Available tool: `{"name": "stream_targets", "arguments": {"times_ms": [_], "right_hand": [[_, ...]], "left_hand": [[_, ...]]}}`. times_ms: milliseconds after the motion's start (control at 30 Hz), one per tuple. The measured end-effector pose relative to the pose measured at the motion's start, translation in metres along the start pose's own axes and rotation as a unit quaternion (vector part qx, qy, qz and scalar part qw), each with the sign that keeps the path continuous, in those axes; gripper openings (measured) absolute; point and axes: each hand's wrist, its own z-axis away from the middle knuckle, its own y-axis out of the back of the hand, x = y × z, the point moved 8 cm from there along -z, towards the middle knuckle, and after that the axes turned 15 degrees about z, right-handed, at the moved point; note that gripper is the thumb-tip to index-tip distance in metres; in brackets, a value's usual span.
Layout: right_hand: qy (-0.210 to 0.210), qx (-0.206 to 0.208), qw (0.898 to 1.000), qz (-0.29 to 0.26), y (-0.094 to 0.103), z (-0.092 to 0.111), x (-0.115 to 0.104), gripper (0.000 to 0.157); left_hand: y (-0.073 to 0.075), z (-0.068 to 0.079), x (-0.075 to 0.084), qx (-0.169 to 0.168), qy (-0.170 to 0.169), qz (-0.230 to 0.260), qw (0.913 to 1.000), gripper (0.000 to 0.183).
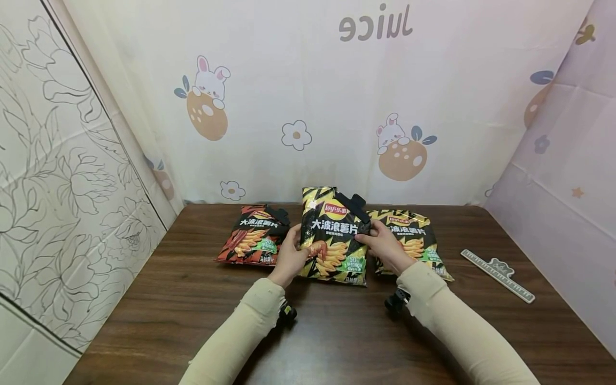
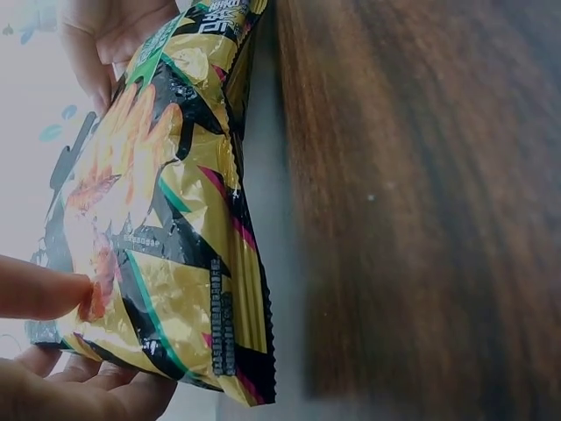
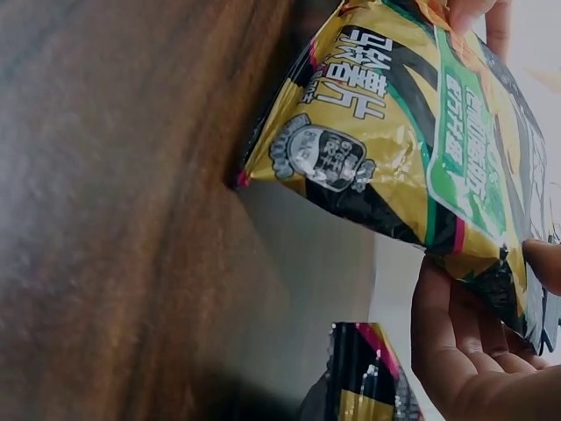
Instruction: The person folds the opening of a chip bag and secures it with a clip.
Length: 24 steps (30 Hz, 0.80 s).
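Observation:
Between both hands, a yellow-and-black bag of potato chips point(image 1: 332, 262) stands tilted, its printed front facing up toward me. A black bag clip point(image 1: 353, 207) sits slantwise on its folded top right corner. My left hand point(image 1: 290, 259) grips the bag's left side, with the thumb point(image 2: 44, 291) on the front and the fingers behind. On the opposite side my right hand point(image 1: 386, 248) pinches the edge just below the clip, with curled fingers point(image 3: 465, 333) behind the bag. The bag's back is hidden.
A red chip bag point(image 1: 250, 241) with a black clip point(image 1: 279, 215) lies to the left. Another yellow-and-black chip bag point(image 1: 417, 235) lies to the right, partly behind my right hand. Farther right is a pale ruler point(image 1: 498, 275) on the wooden table point(image 1: 327, 331). A printed curtain point(image 1: 298, 80) hangs behind.

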Motion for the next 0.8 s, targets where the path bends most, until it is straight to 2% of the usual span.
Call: {"name": "stream_targets", "arguments": {"times_ms": [267, 433, 667, 800], "right_hand": [[-0.015, -0.006, 1.000, 0.017, 0.001, -0.009, 0.002, 0.070], [-0.026, -0.006, 0.999, 0.030, 0.000, -0.014, 0.003, 0.077], [-0.034, 0.025, 0.998, 0.038, -0.001, -0.024, 0.005, 0.055], [-0.042, 0.027, 0.998, 0.044, -0.001, -0.029, 0.005, 0.061]], "left_hand": [[-0.002, -0.004, -0.002, 0.002, 0.010, 0.001, 0.9999, 0.068], [-0.004, -0.006, -0.003, 0.000, 0.017, -0.018, 0.9997, 0.067], [-0.004, -0.011, -0.004, -0.007, 0.017, -0.040, 0.9990, 0.072], [-0.004, -0.014, -0.005, -0.009, 0.027, -0.053, 0.9982, 0.079]]}}
